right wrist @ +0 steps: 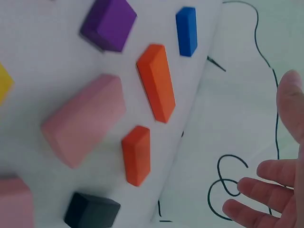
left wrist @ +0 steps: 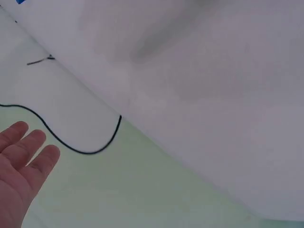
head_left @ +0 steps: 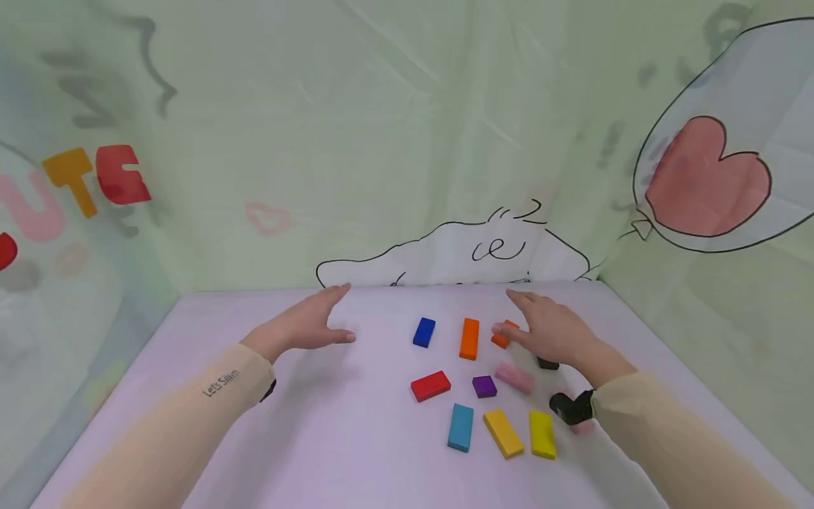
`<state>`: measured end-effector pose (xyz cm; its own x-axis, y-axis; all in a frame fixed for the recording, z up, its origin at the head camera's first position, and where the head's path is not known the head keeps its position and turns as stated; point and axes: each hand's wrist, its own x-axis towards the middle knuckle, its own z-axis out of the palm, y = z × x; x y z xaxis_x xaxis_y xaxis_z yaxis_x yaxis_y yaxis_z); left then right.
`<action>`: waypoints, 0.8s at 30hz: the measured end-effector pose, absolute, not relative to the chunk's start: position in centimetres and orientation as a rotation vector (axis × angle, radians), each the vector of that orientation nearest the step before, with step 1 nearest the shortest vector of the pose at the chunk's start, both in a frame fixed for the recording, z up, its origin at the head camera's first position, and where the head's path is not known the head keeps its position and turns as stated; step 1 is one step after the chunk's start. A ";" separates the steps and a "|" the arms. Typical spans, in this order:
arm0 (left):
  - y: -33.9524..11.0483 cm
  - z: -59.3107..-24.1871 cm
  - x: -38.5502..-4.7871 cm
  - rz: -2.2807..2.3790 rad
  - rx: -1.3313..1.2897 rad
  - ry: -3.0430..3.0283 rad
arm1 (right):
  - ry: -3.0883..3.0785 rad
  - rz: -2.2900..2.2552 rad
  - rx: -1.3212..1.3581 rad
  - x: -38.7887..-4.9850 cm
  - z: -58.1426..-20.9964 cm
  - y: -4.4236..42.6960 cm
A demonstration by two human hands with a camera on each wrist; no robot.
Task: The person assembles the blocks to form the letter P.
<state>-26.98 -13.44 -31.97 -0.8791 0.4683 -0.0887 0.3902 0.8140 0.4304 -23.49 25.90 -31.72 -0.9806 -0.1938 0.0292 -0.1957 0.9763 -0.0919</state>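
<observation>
My left hand (head_left: 308,324) hovers over the left part of the white table, fingers extended and thumb apart, holding nothing. In the left wrist view several spread fingers of the left hand (left wrist: 23,166) show at the lower left. My right hand (head_left: 550,326) hovers over the right side of the blocks, fingers extended, gripping nothing. Beneath it lie a short orange block (head_left: 501,338), partly hidden by the thumb, and a black block (head_left: 548,363). A pink block (head_left: 515,377) and a long orange block (head_left: 469,339) lie nearby.
On the table (head_left: 356,452) also lie blue (head_left: 424,332), red (head_left: 430,386), purple (head_left: 485,387), light blue (head_left: 461,428), amber (head_left: 504,433) and yellow (head_left: 543,435) blocks. Another pink block (head_left: 582,427) is partly under the right wrist. Printed cloth (head_left: 381,141) surrounds the table's back and sides.
</observation>
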 end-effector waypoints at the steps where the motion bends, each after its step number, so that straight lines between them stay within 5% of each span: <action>1: -12.9 -32.3 -26.9 0.617 0.687 2.795 | -3.104 0.158 0.311 -23.2 -31.9 25.8; 24: -3.0 -38.4 -25.5 0.601 0.868 2.517 | -3.187 0.412 0.471 -15.4 -37.7 21.7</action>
<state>-25.55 -2.99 -38.43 -0.7224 0.6502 -0.2352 0.4739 0.7133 0.5162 -15.40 21.73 -37.73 -0.9525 -0.2971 -0.0671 -0.2703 0.9259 -0.2639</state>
